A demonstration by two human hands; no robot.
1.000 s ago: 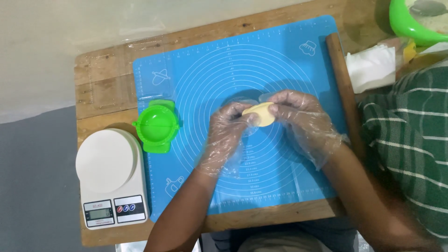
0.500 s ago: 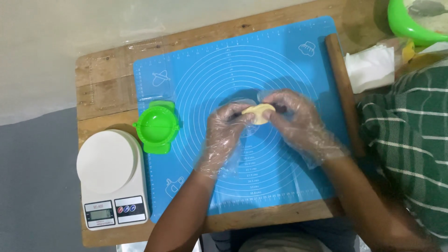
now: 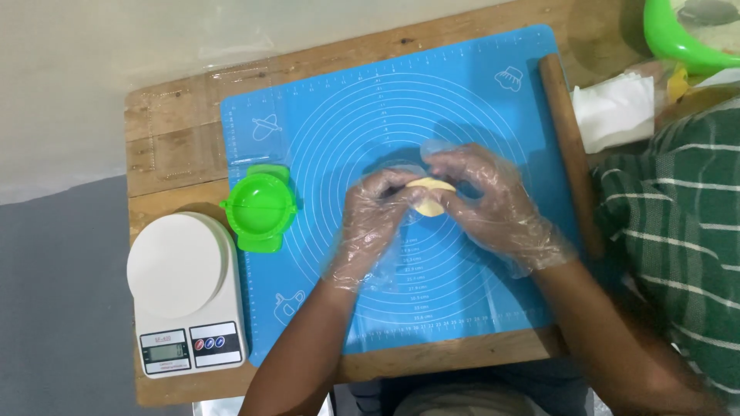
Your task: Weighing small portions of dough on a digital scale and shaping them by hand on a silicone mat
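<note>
Now we pinch the pale dough piece (image 3: 429,194) between both gloved hands above the blue mat (image 3: 324,115): left hand (image 3: 375,219) closed on its left edge, right hand (image 3: 486,196) gripping its right, equally near.

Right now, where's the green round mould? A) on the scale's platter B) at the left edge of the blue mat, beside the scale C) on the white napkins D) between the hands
B: the green mould lies at the left edge of the blue mat, just above the white scale; the left hand and right hand pinch a pale dough piece at mid-mat.
</note>
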